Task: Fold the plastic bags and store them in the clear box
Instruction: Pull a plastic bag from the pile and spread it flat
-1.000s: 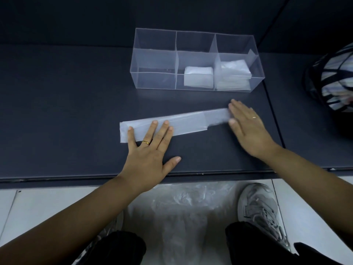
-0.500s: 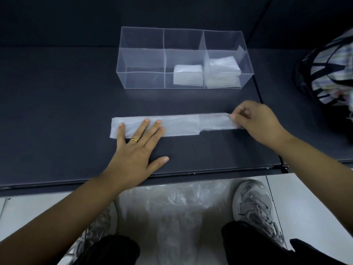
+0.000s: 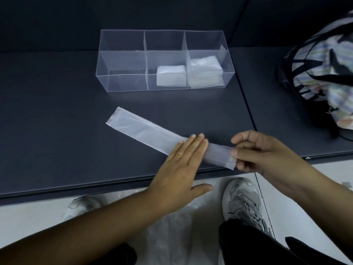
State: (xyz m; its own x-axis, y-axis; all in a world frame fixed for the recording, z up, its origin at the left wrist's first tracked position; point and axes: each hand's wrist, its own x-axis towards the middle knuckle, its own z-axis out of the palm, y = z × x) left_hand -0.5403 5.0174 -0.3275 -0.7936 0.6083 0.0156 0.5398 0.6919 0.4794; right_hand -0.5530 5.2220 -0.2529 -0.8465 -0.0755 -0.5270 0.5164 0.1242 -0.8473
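**One strip, one box, two hands**

One dark table (image 3: 57, 131) bears one clear box (image 3: 122, 60) with three compartments. The middle one holds one folded bag (image 3: 171, 75), the right a stack (image 3: 206, 73) I cannot count. In front of the box lies one plastic bag (image 3: 141, 127) — a long, milky, translucent strip slanting from far left to near right. My left hand (image 3: 179, 169) presses it with flat, straight fingers; my right hand (image 3: 267, 152) pinches its near-right end.
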